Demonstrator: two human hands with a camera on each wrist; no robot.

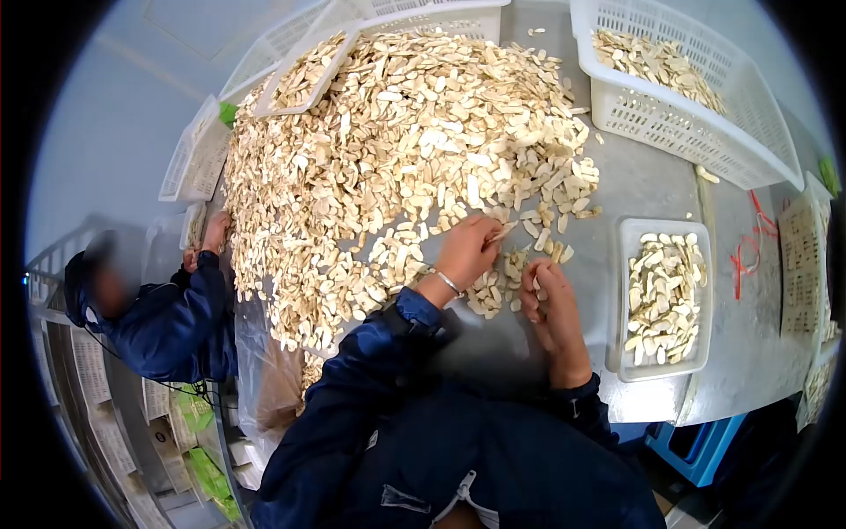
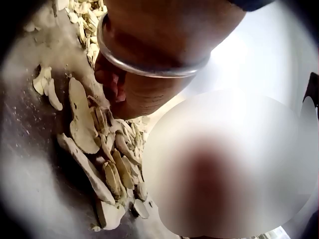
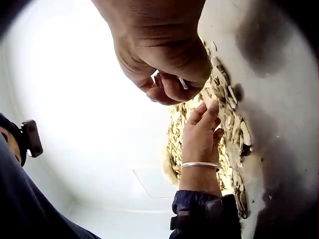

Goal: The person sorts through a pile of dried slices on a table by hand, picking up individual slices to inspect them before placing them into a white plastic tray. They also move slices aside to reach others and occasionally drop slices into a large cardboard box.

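Observation:
A large heap of pale, dried root-like slices [image 1: 397,132] covers the metal table. At its near edge, my left hand [image 1: 469,251], with a metal bangle on the wrist, pinches a slice [image 1: 505,231] between thumb and fingers. In the left wrist view, loose slices [image 2: 82,117] lie just beside that hand, and its fingertips are partly hidden. To its right my right hand [image 1: 553,309] has its fingers curled in; the right wrist view shows a small slice [image 3: 183,83] held between them. A small loose group of slices [image 1: 486,295] lies between the hands.
A shallow white tray [image 1: 624,300] of slices stands at right. Behind it is a large white perforated basket [image 1: 679,123]. Red string [image 1: 738,264] lies by the tray. Another person [image 1: 167,326] works at the heap's left side. A blue stool [image 1: 705,450] stands below the table.

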